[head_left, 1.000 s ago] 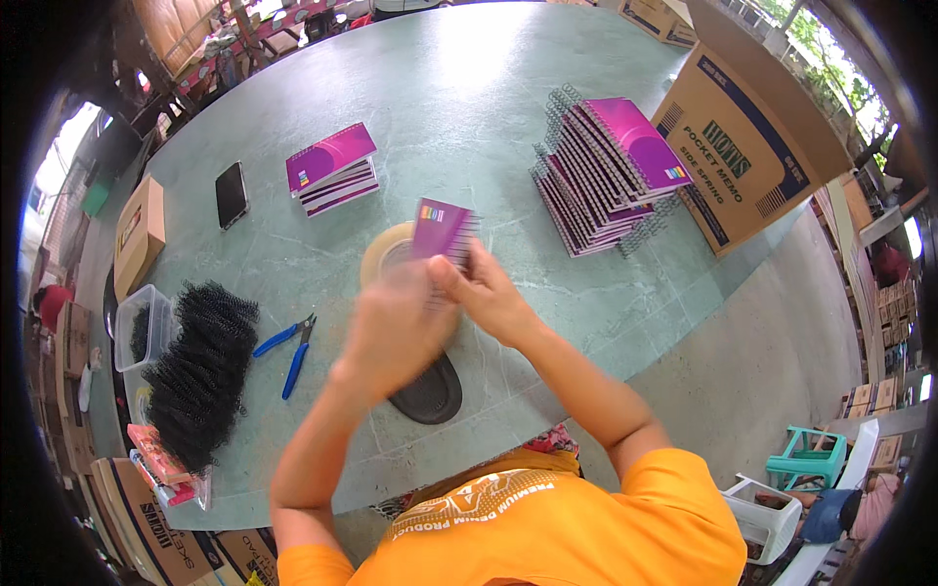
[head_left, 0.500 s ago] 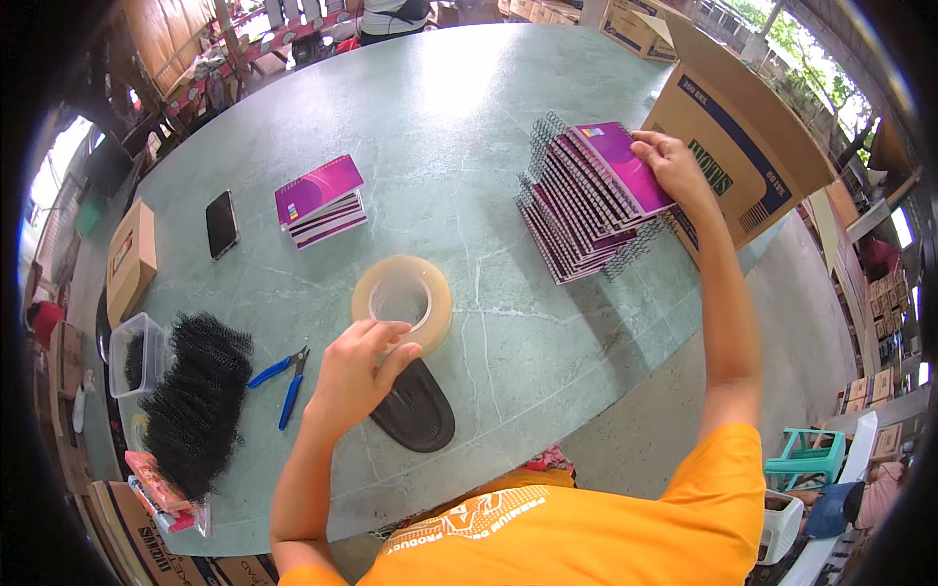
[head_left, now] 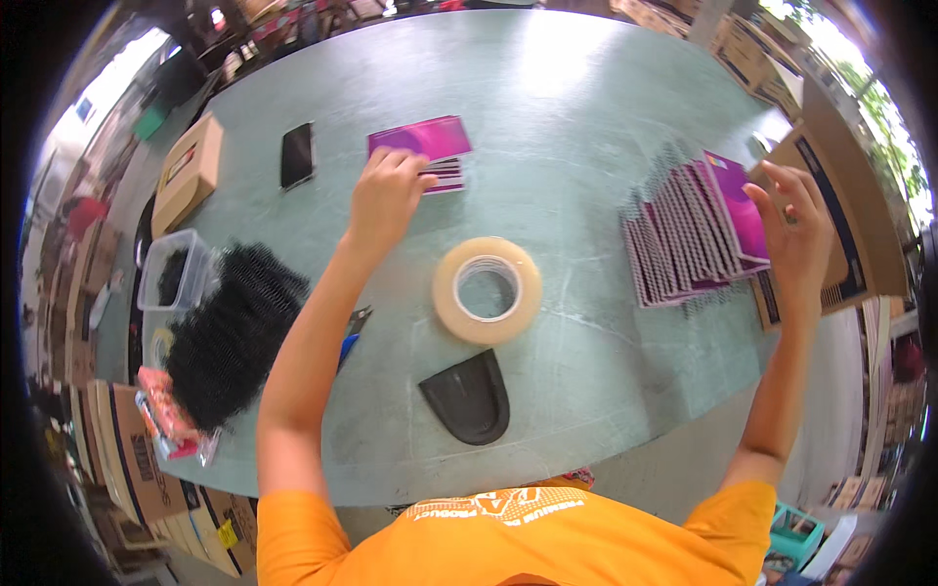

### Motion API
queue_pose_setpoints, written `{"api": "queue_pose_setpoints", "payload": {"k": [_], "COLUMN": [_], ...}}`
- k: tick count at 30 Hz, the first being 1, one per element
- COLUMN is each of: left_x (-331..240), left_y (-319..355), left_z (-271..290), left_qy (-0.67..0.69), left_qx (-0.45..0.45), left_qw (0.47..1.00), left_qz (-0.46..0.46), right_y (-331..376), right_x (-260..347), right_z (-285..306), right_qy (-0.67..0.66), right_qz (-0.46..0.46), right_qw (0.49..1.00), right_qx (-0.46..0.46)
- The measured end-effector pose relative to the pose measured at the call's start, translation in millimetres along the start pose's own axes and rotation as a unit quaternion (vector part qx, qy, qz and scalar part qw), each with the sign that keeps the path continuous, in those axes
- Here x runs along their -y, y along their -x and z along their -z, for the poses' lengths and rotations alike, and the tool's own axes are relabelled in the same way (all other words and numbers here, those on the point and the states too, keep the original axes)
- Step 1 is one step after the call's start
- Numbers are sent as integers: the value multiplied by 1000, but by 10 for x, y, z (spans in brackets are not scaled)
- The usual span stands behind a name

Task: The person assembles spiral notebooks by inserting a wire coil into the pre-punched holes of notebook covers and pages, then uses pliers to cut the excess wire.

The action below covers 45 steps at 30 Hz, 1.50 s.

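A large brown corrugated cardboard box with a dark printed side panel is seen open at the table's right edge, just beside the row of spiral-bound notebooks. A small tan cardboard carton with a pale label on its top is set near the table's far left edge. A black rectangular phone with a dark screen is laid flat just right of it. A clear plastic tub is placed at the left edge. Flattened brown cardboard cartons with a yellow sticker are stacked below the table's left side, and small red-and-pink plastic packets are laid at the table's edge above them.
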<state>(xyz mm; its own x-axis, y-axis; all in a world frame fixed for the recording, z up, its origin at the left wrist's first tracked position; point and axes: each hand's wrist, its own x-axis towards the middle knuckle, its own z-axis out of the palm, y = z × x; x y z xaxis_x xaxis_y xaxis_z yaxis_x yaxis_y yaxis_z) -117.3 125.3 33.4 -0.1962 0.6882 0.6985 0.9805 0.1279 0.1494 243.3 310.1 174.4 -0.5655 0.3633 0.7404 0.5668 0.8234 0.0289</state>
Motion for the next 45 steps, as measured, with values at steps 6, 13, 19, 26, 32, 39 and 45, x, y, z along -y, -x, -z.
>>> {"api": "queue_pose_setpoints", "payload": {"k": [6,13,19,26,32,39,45], "left_x": [633,-638,276,1155,1061,1011,1050], "left_y": [234,271,805,967,895,696,879], "left_z": [-307,268,1021,1120,1170,1094,767], "left_qy": [-203,339,113,-219,-105,-114,-80], "left_qx": [78,77,266,535,374,317,421], "left_qw": [976,905,950,796,910,942,902], "left_qz": [-11,246,118,182,144,11,54], "right_y": [73,221,-32,170,179,209,280], "right_x": [1044,1543,1740,2061,1991,2011,1981], "right_z": [-594,-1718,-1327,-1413,-1424,-1486,-1467], "right_qy": [-335,-703,-624,-204,-228,-232,-227], "right_qz": [-1,-319,-120,142,128,126,182], "right_qw": [935,632,687,883,883,895,897], "right_qx": [112,62,352,397,389,358,332]}}
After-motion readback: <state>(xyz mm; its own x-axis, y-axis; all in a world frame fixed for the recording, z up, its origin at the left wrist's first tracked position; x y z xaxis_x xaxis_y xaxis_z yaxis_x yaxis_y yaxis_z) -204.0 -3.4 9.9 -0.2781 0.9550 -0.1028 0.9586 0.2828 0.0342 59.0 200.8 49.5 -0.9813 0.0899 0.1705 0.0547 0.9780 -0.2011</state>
